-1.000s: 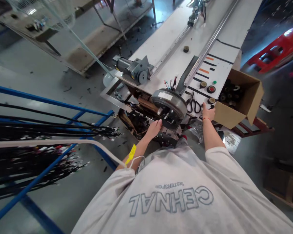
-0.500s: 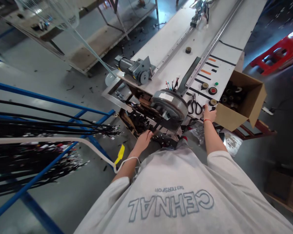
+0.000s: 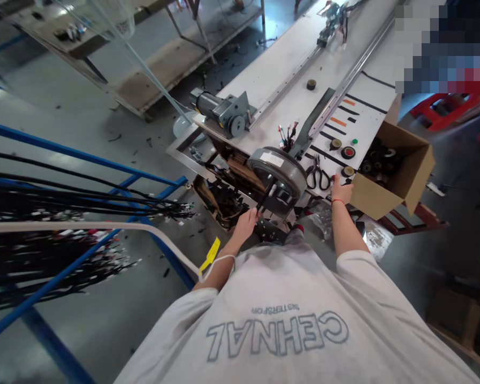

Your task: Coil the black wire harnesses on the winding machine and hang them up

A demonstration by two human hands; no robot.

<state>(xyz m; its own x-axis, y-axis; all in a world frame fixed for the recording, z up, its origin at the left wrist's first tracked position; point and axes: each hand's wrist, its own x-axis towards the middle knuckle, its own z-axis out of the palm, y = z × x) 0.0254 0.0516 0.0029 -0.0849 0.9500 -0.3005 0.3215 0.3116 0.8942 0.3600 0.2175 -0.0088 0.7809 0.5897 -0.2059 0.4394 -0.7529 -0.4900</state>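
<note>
My left hand (image 3: 246,225) is closed round the end of a black cable (image 3: 266,196), which runs up into the opening of the round grey wrapping head (image 3: 279,166). Beside the table's front corner is my right hand (image 3: 341,192), its fingers curled close to a small red part (image 3: 334,178). What it grips, if anything, is too small to make out. Black-handled scissors (image 3: 319,178) lie just left of that hand. A tape roll (image 3: 348,171) sits right above it.
A cardboard box (image 3: 378,193) of tape rolls stands at the right. More rolls (image 3: 336,144) and black and orange strips lie on the white table (image 3: 282,64). A motor (image 3: 212,108) is mounted at its left edge. Black cables hang on a blue rack (image 3: 80,140) at left.
My left hand has moved right and slightly up, closer to the wrapping head, with the black cable now reaching into it. My right hand stays nearly in place, its fingers slightly shifted.
</note>
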